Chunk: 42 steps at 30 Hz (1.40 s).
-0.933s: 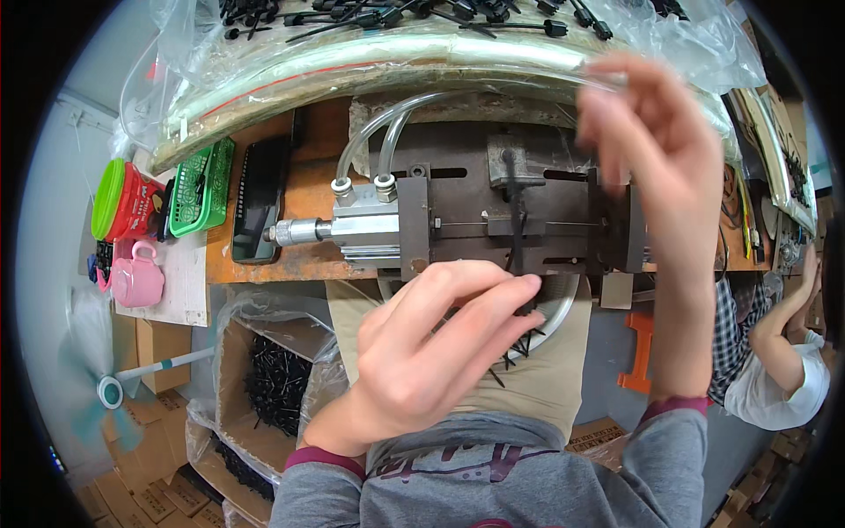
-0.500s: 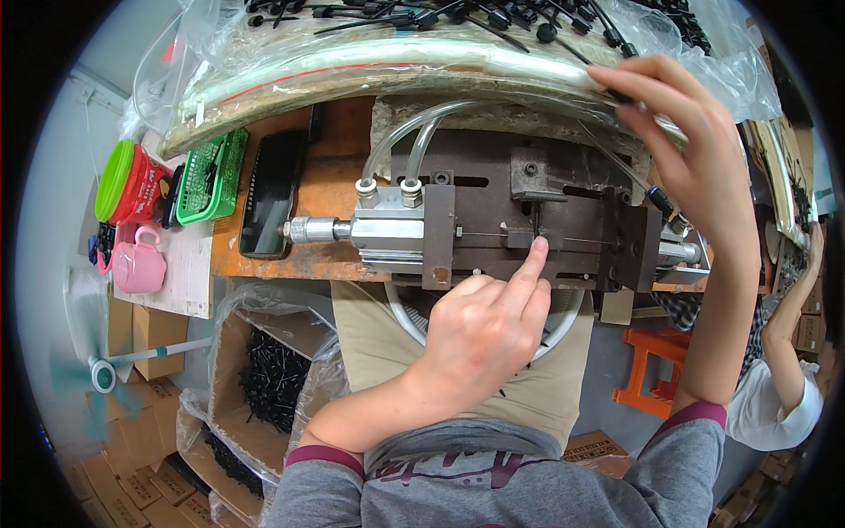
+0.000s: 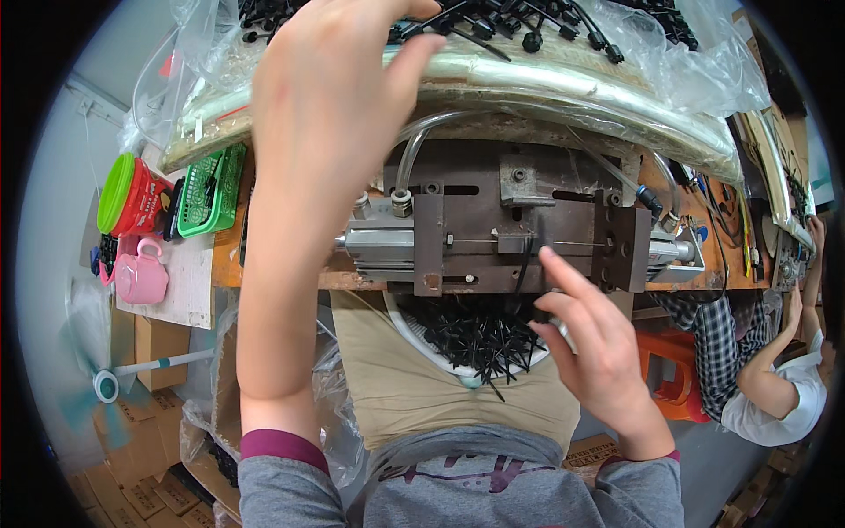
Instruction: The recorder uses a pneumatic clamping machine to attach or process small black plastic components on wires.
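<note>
Parts (image 3: 532,40), black and stemmed, lie by the unclasped left hand (image 3: 330,92). The right hand (image 3: 603,352), loosely unclenched, points near a black strip (image 3: 524,269) at the metal fixture (image 3: 480,214)

You have two hands (image 3: 334,84); at left, one green basket (image 3: 228,189), one pink cup (image 3: 141,276), one fan (image 3: 106,385); at right, one orange stool (image 3: 671,380).

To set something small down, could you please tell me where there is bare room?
The white sheet has a bare patch between the pink cup and the wooden table. It is crowded at the machine by the right hand, and at the black parts near the left hand.
</note>
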Tool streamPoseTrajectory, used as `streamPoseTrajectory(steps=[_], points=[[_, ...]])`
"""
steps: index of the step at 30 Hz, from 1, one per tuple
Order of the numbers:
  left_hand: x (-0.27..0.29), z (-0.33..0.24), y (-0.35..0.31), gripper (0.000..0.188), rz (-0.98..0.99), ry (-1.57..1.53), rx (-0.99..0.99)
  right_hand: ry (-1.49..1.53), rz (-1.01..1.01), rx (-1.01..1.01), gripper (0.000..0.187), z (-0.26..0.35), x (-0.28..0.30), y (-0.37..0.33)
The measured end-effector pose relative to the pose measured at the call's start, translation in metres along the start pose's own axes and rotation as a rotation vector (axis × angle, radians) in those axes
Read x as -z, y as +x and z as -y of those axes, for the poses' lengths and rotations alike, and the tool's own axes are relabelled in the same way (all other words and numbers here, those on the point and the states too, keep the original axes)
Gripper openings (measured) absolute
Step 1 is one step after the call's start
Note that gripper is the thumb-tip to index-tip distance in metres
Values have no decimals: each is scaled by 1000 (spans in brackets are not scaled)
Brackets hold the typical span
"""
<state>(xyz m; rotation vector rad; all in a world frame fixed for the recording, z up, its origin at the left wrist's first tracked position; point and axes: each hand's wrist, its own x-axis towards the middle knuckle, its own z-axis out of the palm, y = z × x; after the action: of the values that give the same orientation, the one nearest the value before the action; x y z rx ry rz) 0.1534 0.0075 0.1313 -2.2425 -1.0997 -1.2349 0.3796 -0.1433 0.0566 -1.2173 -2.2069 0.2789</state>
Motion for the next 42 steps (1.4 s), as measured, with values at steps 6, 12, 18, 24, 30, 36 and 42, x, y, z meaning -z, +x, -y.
streamPoseTrajectory(steps=[6,12,18,24,30,36,42], points=[[-38,31,24,22,195,-3,152,-219,58,46,20,-2,-14,10],[3,3,19,19,65,-393,360,-260,106,58,29,5,-3,20],[37,-41,-29,21,80,-466,270,-116,-130,147,28,-14,29,95],[43,-95,-76,30,363,-585,279,-482,-204,205,43,-42,41,245],[22,-113,-117,26,416,-440,201,-591,363,-43,37,-59,36,298],[-4,-115,-134,25,374,-361,132,-538,444,56,30,-65,60,266],[-5,-114,-124,26,438,-352,160,-368,287,71,25,-56,85,231]])
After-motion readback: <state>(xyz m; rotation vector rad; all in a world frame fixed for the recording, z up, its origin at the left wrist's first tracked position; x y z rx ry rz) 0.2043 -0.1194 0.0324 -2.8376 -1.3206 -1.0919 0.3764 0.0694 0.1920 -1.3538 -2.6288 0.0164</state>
